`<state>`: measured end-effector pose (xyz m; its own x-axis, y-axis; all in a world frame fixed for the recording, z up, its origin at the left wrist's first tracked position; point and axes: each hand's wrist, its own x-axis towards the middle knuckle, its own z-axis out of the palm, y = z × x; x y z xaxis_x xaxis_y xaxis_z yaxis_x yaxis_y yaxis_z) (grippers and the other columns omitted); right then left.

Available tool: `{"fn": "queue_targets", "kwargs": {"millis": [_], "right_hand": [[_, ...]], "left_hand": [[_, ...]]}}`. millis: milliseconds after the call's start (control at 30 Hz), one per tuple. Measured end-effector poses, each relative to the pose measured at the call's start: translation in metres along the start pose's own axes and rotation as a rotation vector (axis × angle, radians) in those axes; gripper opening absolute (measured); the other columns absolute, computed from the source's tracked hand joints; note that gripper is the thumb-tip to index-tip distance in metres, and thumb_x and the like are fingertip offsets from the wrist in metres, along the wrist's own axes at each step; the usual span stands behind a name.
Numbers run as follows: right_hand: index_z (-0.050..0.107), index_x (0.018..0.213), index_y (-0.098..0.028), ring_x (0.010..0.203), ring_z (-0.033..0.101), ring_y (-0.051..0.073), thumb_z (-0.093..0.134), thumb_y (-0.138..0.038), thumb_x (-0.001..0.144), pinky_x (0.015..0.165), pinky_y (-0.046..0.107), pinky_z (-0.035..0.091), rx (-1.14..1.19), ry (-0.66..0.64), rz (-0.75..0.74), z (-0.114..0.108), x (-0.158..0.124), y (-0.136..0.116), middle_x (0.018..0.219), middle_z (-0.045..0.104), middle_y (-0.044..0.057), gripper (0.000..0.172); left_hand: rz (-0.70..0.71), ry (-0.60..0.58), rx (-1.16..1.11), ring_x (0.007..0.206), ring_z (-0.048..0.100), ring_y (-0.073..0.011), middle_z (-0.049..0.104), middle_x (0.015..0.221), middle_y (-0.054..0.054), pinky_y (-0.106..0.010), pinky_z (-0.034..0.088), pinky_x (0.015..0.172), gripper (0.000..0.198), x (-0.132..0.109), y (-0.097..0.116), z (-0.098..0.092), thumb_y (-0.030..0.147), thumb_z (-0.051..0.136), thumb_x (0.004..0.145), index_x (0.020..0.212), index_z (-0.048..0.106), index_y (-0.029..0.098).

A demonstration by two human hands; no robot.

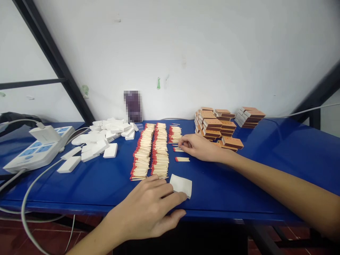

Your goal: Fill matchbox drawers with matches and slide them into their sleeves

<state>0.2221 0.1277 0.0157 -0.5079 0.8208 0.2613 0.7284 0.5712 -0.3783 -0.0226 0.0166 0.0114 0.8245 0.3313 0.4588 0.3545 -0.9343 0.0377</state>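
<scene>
A few loose matches (182, 159) are lying on the blue table (239, 184), just below the right hand (198, 147). Its curled fingers are touching more matches; a grip cannot be made out. A white tray (181, 185) is touched by the half-open left hand (148, 209). The neat match rows (152, 150) could be knocked crooked by a careless sleeve or wrist.

I'm sitting at a small hand-packing workshop bench: a blue metal table (239, 184) against a bare white wall. Rows of loose matches (155, 150), a heap of white inner trays (106, 136) and stacked orange matchbox sleeves (215, 125) cover it.
</scene>
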Motion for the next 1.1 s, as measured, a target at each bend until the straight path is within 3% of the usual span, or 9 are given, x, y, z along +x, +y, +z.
{"fn": "queue_targets", "kwargs": {"millis": [467, 800, 933, 1100], "right_hand": [[0.064, 0.081, -0.019, 0.062, 0.049, 0.014, 0.053, -0.013, 0.083, 0.060, 0.026, 0.034, -0.055, -0.083, -0.042, -0.007, -0.020, -0.018, 0.067, 0.058, -0.001, 0.013], [0.068, 0.082, -0.017, 0.049, 0.042, 0.010, 0.053, -0.017, 0.082, 0.056, 0.025, 0.031, -0.120, -0.010, 0.031, -0.020, -0.025, -0.034, 0.055, 0.050, -0.005, 0.015], [0.070, 0.095, -0.016, 0.051, 0.045, 0.012, 0.055, -0.027, 0.087, 0.057, 0.026, 0.033, -0.102, -0.097, 0.024, -0.025, -0.028, -0.033, 0.057, 0.053, -0.004, 0.020], [0.068, 0.114, -0.018, 0.065, 0.055, 0.015, 0.060, -0.044, 0.088, 0.063, 0.028, 0.039, -0.076, -0.221, -0.060, -0.030, -0.033, -0.033, 0.078, 0.064, 0.002, 0.038]], "left_hand": [[-0.010, -0.010, -0.008, 0.065, 0.059, -0.0183, 0.063, 0.077, -0.001, -0.033, 0.051, 0.069, 0.020, -0.001, 0.000, 0.000, 0.028, 0.050, 0.099, 0.111, 0.063, 0.019], [-0.013, -0.023, -0.016, 0.066, 0.059, -0.0191, 0.063, 0.077, -0.001, -0.035, 0.052, 0.068, 0.021, 0.000, 0.000, -0.001, 0.029, 0.050, 0.099, 0.112, 0.064, 0.018], [-0.015, -0.025, -0.020, 0.066, 0.059, -0.0194, 0.063, 0.077, -0.001, -0.036, 0.053, 0.069, 0.021, -0.001, 0.000, -0.001, 0.028, 0.052, 0.098, 0.113, 0.063, 0.018], [-0.030, -0.054, -0.026, 0.069, 0.061, -0.0206, 0.065, 0.081, -0.001, -0.037, 0.054, 0.072, 0.024, -0.001, 0.001, -0.001, 0.029, 0.052, 0.098, 0.118, 0.062, 0.019]]}}
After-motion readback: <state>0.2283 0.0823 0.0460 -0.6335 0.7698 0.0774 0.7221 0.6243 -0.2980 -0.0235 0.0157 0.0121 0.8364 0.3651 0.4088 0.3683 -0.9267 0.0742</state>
